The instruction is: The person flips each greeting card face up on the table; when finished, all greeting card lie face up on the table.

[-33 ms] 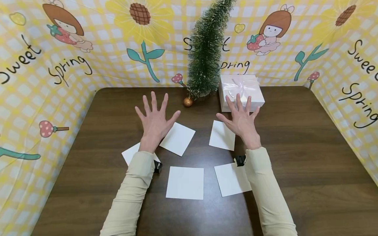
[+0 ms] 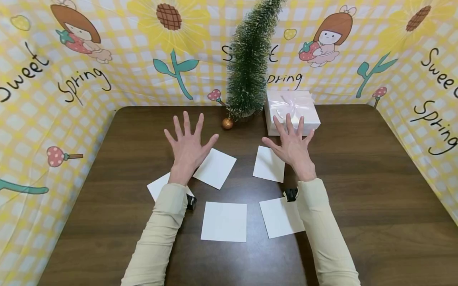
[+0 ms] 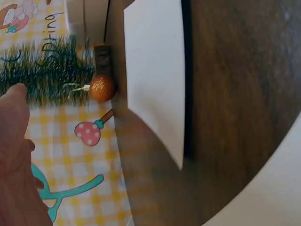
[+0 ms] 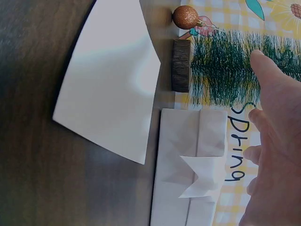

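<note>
In the head view my left hand is spread with straight fingers above the table, holding nothing. Near its thumb lies a white square card, and another white card is partly hidden under the left forearm. My right hand is spread the same way, its fingertips overlapping the front of a white gift box with a ribbon bow. Beside that hand lies a white card; one more card is partly covered by the right sleeve. A further card lies at the front middle.
A small green artificial Christmas tree on a wooden base stands at the back of the brown table. A glittery orange ball ornament sits by its base. A yellow checked cloth with printed figures hangs around the back and sides.
</note>
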Motion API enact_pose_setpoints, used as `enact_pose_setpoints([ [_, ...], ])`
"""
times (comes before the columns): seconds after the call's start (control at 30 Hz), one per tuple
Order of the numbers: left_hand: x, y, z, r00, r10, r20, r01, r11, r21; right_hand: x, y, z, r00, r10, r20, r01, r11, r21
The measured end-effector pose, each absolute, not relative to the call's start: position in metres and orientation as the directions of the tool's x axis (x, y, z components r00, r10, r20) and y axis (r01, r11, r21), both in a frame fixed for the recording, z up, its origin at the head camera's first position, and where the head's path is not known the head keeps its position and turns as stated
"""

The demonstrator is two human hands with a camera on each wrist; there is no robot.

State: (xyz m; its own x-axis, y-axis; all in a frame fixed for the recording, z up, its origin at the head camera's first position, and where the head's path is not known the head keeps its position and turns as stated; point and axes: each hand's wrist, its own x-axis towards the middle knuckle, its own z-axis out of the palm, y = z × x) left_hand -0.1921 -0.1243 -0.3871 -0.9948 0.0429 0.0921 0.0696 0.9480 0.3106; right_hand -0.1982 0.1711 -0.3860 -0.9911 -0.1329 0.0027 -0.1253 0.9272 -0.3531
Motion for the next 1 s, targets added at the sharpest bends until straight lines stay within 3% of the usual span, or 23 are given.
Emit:
enact_pose_setpoints([
  [0.1, -0.193, -0.114, -0.388, -0.993, 0.101, 0.063, 0.115, 0.948, 0.295, -0.198, 0.174, -0.38, -0.99, -0.139, -0.001, -0.13, 0.926, -0.353],
  [0.2, -0.193, -0.092, -0.389, -0.964, 0.266, 0.007, 0.26, 0.935, 0.241, -0.195, 0.176, -0.364, -0.985, -0.17, 0.033, -0.17, 0.914, -0.37],
  [0.33, -0.196, -0.054, -0.39, -0.851, 0.522, -0.048, 0.509, 0.845, 0.162, -0.187, 0.179, -0.347, -0.944, -0.322, 0.074, -0.328, 0.889, -0.32],
  [0.43, -0.201, -0.029, -0.394, -0.778, 0.617, -0.117, 0.607, 0.787, 0.108, -0.179, 0.183, -0.351, -0.883, -0.469, 0.012, -0.457, 0.855, -0.245],
  [0.7, -0.209, -0.002, -0.404, -0.732, 0.615, -0.293, 0.622, 0.779, 0.081, -0.163, 0.188, -0.377, -0.803, -0.552, -0.224, -0.527, 0.833, -0.166],
  [1.0, -0.216, 0.002, -0.412, -0.734, 0.602, -0.314, 0.597, 0.793, 0.124, -0.161, 0.182, -0.379, -0.784, -0.528, -0.328, -0.53, 0.843, -0.089],
])
